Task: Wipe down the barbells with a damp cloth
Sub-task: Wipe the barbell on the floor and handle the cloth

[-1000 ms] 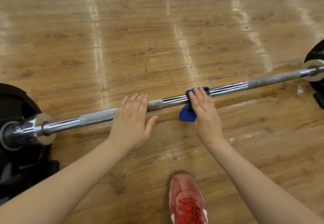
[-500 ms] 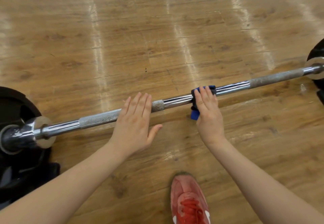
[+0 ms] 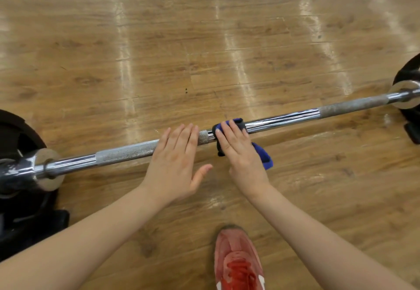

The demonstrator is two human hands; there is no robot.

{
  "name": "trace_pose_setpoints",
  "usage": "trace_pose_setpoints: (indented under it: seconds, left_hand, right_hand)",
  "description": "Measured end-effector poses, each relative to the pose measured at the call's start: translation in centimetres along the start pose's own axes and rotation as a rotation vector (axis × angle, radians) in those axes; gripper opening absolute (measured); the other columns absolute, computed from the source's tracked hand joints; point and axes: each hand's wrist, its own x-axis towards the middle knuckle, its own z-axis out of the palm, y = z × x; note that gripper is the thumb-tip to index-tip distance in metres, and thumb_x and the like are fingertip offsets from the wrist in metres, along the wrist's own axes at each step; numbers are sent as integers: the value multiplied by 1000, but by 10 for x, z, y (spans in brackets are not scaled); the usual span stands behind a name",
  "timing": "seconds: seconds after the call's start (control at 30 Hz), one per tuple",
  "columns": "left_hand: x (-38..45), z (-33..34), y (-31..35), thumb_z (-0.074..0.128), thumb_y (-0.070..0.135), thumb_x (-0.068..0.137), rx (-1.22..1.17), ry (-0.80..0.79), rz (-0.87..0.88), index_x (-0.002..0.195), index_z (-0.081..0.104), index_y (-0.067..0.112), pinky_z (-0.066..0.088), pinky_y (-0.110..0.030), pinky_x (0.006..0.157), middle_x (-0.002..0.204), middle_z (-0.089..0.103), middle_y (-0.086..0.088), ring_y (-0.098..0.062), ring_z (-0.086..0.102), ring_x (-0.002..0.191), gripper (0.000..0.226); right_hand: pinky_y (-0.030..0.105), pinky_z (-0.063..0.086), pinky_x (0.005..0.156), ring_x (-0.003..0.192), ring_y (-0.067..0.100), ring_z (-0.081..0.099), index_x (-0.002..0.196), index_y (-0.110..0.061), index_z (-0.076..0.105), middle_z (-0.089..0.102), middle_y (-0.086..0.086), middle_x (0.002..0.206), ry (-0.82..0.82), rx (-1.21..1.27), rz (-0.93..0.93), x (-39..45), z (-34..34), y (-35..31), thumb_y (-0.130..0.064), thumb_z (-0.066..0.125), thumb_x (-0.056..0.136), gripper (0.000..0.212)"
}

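From the head camera, looking down, much is cut off. The black weight plate (image 3: 16,144) out past the left hand runs off the frame's edge, and only part of its face shows behind the steel collar (image 3: 46,169). At the far end beyond the right hand, the other plate (image 3: 409,71) is a dark sliver at the border, with a black block (image 3: 412,132) below it that I cannot identify. A dark shape (image 3: 34,224) under the left plate is likewise too shadowed to name. Both forearms leave the picture at the bottom, and the red shoe (image 3: 238,264) nearer than the hands is cropped at the laces.

The barbell (image 3: 127,152) lies across the floor, slanting from the left plate up to the right one. The left hand (image 3: 175,164) lies flat on its knurled section, fingers straight and together, thumb spread off to the side, gripping nothing. Just beside it, the right hand (image 3: 241,153) presses the blue cloth (image 3: 263,155) over the bar, fingers bent over the cloth. Most of the cloth is hidden under that palm; a fold pokes out past the fingertips and a tail hangs out on the side away from the left hand. Whether the thumb wraps beneath the bar I cannot tell.

The wooden floor (image 3: 204,40) is glossy plank, with pale streaks of light running across it beyond the bar. Its far reaches blur toward the top of the frame.
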Motion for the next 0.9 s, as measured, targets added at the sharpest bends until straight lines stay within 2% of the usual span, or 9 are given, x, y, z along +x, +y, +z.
trace_pose_setpoints:
  seconds: [0.1, 0.27, 0.43, 0.5, 0.57, 0.67, 0.77, 0.83, 0.9]
  left_hand:
    - [-1, -3, 0, 33, 52, 89, -19, -19, -2, 131, 50, -9, 25, -47, 106, 130, 55, -25, -39, 54, 120, 76]
    - [-1, 1, -4, 34, 50, 88, 6, -17, 9, 132, 49, -8, 26, -48, 106, 130, 54, -25, -39, 54, 119, 75]
    - [-1, -1, 0, 32, 51, 89, 25, -30, -8, 132, 49, -8, 26, -49, 106, 132, 53, -25, -39, 53, 120, 76]
    - [-1, -1, 2, 33, 51, 88, 25, -32, -23, 132, 49, -9, 25, -49, 106, 131, 54, -25, -39, 53, 120, 76]
    - [1, 0, 3, 34, 51, 88, 39, -20, -22, 132, 48, -9, 25, -50, 106, 131, 53, -26, -39, 53, 120, 76]
    - [1, 1, 1, 32, 52, 88, 54, -26, -11, 133, 47, -10, 25, -50, 106, 132, 52, -27, -39, 52, 121, 78]
    - [0, -2, 1, 31, 52, 88, 53, -50, -7, 133, 47, -10, 25, -50, 105, 132, 53, -27, -39, 52, 122, 78]
    - [-1, -2, 1, 31, 51, 88, 49, -43, -9, 133, 48, -9, 25, -49, 106, 133, 53, -26, -39, 51, 123, 77]
    - [-2, 0, 1, 32, 51, 88, 54, -30, -16, 133, 47, -9, 24, -50, 107, 133, 52, -26, -39, 50, 124, 76]
  right_hand:
    - [38, 15, 113, 135, 28, 30, 138, -5, 34, 44, 19, 141, -32, -36, -7, -3, -7, 9, -1, 35, 85, 53]
    - [37, 10, 115, 132, 33, 29, 137, -1, 32, 46, 27, 137, 77, -143, 158, -8, -17, 35, 5, 35, 83, 54]
    - [39, 13, 114, 132, 30, 32, 135, 0, 36, 49, 23, 137, 4, -134, -81, 2, 0, -6, -6, 39, 89, 46]
    - [39, 16, 113, 132, 29, 33, 135, -1, 37, 49, 22, 137, -32, -130, -116, 5, -2, -8, -8, 40, 89, 47]
    - [40, 21, 111, 131, 29, 33, 136, -1, 36, 49, 23, 137, -27, -126, -36, 2, -10, 12, -4, 38, 87, 49]
    - [37, 16, 112, 130, 33, 33, 136, 3, 39, 47, 28, 136, 34, -152, 198, -10, -29, 53, 5, 34, 81, 55]
    - [40, 19, 110, 128, 38, 37, 132, 8, 46, 48, 30, 134, 90, -197, 340, -12, -38, 65, 15, 34, 70, 63]
    - [42, 20, 108, 125, 42, 43, 128, 9, 49, 51, 31, 130, 129, -195, 301, -3, -31, 48, 14, 30, 70, 62]
    - [39, 16, 111, 125, 39, 41, 129, 5, 44, 53, 30, 128, 102, -158, 155, 5, -17, 22, 6, 30, 75, 56]
